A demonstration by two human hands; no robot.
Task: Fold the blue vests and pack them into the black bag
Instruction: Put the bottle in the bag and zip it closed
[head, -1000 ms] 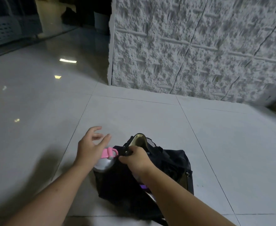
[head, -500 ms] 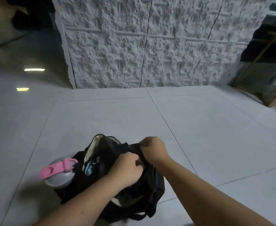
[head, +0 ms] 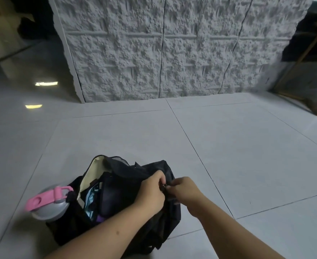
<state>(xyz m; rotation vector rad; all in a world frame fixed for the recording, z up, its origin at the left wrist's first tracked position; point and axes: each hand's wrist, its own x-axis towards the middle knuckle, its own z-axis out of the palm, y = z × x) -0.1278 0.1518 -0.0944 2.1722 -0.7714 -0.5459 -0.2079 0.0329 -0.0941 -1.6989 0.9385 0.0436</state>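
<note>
Fingers of both hands are meeting at the right end of the black bag (head: 116, 184), at a small metal zipper pull (head: 164, 185) that is glinting between them. The left hand (head: 151, 191) is curling its fingers (head: 158, 177) into the black fabric just left of the pull and gripping it. The right hand (head: 186, 189) is pinching the pull with its fingertips (head: 170, 186), knuckles turned up. The two hands are nearly touching each other.

Both forearms are reaching in from the near edge, the left one crossing over the near side of the bag, the right one coming in over the bare floor (head: 238, 156) at the bag's right.

The bag is sitting on the floor near the person, its mouth gaping at the left end, where a pale lining (head: 92, 172) is showing. Something light blue (head: 90, 200) is lying inside that opening, along with dark items and a bit of purple; whether the blue piece is a vest I cannot tell. A grey bottle with a pink lid (head: 48, 200) is standing against the bag's left end, touching it.

Floor tiles are stretching wide and bare to the right and far side of the bag. A rough white wall panel (head: 172, 53) is standing well beyond, and a wooden frame (head: 303, 86) is leaning at the far right.
</note>
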